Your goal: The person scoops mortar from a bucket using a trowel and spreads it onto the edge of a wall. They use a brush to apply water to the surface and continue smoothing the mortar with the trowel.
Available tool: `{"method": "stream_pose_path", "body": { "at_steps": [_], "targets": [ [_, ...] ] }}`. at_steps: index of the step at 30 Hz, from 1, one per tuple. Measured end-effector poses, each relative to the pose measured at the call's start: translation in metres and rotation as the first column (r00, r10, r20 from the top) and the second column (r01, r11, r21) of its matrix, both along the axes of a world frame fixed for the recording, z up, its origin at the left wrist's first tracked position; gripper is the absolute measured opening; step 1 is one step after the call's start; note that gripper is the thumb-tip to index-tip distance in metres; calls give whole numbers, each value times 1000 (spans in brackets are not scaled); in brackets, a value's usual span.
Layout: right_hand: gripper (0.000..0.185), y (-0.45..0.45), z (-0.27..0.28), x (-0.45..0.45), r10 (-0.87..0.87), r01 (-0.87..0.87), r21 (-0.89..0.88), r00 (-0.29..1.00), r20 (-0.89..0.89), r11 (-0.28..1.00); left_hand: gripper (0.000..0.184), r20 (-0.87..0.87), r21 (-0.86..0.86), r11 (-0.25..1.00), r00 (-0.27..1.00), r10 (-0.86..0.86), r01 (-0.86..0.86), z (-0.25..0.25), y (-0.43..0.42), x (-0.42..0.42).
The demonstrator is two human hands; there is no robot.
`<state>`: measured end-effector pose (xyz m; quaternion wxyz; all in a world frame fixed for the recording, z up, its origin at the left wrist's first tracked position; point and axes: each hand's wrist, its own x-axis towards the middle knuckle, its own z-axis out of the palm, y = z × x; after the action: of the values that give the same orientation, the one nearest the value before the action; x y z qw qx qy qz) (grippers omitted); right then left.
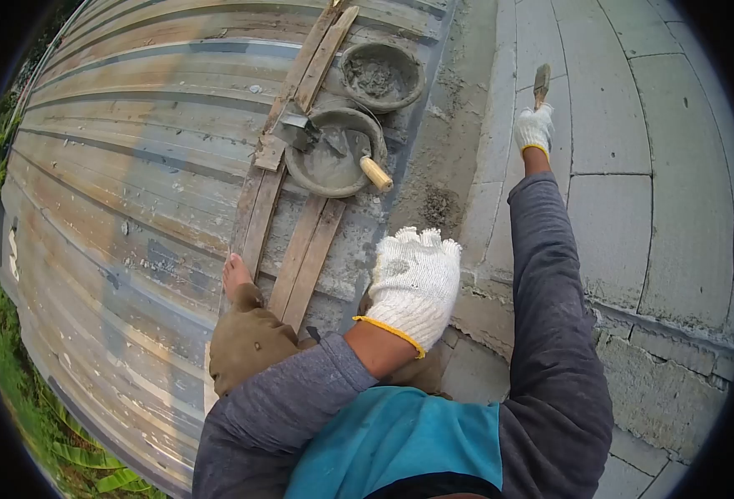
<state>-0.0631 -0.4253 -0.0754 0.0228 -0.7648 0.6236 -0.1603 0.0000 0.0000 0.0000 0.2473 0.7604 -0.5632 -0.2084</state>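
Note:
My right hand (535, 130), in a white knit glove with a yellow cuff, grips a flat brush (542, 83) against the grey block wall (608, 208). Nearer to me, my left hand (417, 283), gloved alike, hangs over the roof's edge with its fingers curled; whether it holds anything is hidden. Beyond it a round bucket (300, 179) contains wet grey mortar. A metal trowel (375, 174) with a pale yellow handle rests across that bucket. Behind stands a second bucket (417, 87) with thicker mortar.
Corrugated metal roofing (134, 208) spreads to the left, with wooden planks (307, 258) laid across it. My bare foot (235, 274) is on a plank. A mortar-smeared ledge (442, 141) runs between roof and wall. Green plants (92, 456) show past the roof's lower left edge.

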Motion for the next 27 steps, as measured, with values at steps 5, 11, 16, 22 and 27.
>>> {"method": "stream_pose_path", "body": {
  "at_steps": [5, 11, 16, 22, 27],
  "targets": [
    [38, 17, 18, 0, 177, -64, -374, 945, 276, 925, 17, -4, -3, 999, 999, -34, 34, -2, -3, -2],
    [34, -8, -35, -24, 71, -34, 154, 969, -238, 988, 16, -2, 15, 998, 998, -59, 59, -5, -2, -6],
    [32, 36, -82, -43, 40, -37, -37, 997, 67, 999, 17, -33, 25, 998, 998, -61, 62, -4, -1, -10],
    [37, 154, -60, 45, 536, -459, 412, 839, -89, 787, 23, -103, 274, 922, 961, -255, 274, 5, -1, -4],
    [33, 229, -70, 129, 833, -501, 684, 456, -312, 530, 28, -113, 347, 860, 927, -358, 375, 3, 2, -16]
  ]
}}
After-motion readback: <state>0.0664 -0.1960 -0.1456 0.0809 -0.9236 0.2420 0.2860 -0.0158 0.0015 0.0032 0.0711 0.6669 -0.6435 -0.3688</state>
